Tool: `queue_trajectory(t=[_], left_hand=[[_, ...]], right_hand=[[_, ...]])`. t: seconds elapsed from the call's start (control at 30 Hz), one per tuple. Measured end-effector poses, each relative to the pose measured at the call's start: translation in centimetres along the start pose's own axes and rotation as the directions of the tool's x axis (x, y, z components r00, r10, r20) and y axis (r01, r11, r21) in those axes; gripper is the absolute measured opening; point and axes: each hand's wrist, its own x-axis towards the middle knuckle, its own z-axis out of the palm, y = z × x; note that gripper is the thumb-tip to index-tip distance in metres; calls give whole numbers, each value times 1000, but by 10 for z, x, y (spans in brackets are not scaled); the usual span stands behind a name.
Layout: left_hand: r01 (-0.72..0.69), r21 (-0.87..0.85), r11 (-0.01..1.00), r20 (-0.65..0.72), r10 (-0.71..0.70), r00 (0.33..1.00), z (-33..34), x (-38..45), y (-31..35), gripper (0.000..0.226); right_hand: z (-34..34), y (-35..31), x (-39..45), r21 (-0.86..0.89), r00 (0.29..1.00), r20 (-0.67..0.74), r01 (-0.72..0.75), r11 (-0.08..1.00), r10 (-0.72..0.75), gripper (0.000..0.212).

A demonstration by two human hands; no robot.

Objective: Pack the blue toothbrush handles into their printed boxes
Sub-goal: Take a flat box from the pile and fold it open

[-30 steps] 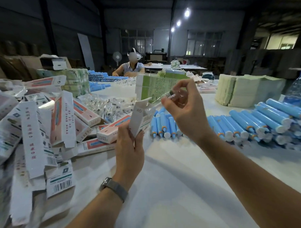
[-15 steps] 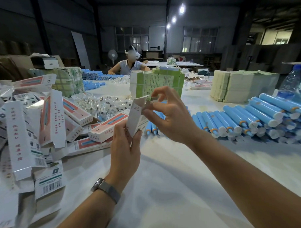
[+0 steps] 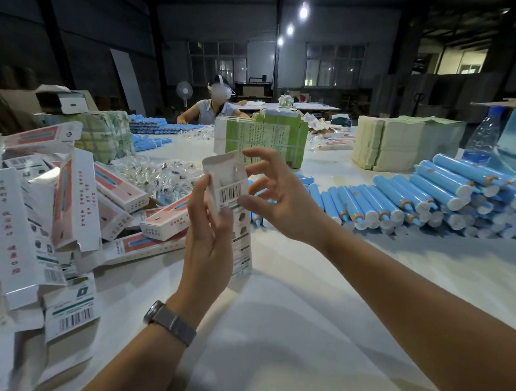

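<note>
Printed box (image 3: 233,205) upright, top flap open, gripped by left hand (image 3: 207,241); right hand (image 3: 283,200) beside, fingers spread, empty.

The left hand (image 3: 207,235) covers most of the upright printed box (image 3: 232,196), so its contents cannot be told. Print on the green leaflet stack (image 3: 266,139) is too small to read. At the right edge, the water bottle (image 3: 483,137) and blue toothbrush handles (image 3: 444,194) are cut off. The far person's face is blurred, perhaps by a headset.
</note>
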Motion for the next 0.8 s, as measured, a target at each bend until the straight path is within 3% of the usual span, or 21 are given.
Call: queue_trajectory(t=[0.23, 0.4, 0.47, 0.63, 0.8], left_hand=[[28, -63, 998, 13, -27, 1000, -2, 7, 1, 31], [73, -182, 980, 54, -64, 996, 13, 12, 7, 41], [121, -256, 959, 101, -98, 990, 24, 15, 8, 37], [177, -359, 916, 194, -112, 975, 41, 24, 4, 41], [177, -363, 915, 188, -114, 976, 48, 24, -4, 42]], right_hand=[[3, 2, -5, 19, 999, -36, -25, 1000, 25, 27], [-3, -3, -5, 89, 995, -98, 40, 995, -31, 14], [-7, -4, -5, 104, 987, -152, 68, 992, -52, 19], [-28, -7, -11, -55, 975, -208, 68, 996, -78, 46], [-42, -3, -19, -112, 989, -150, -18, 994, 0, 21]])
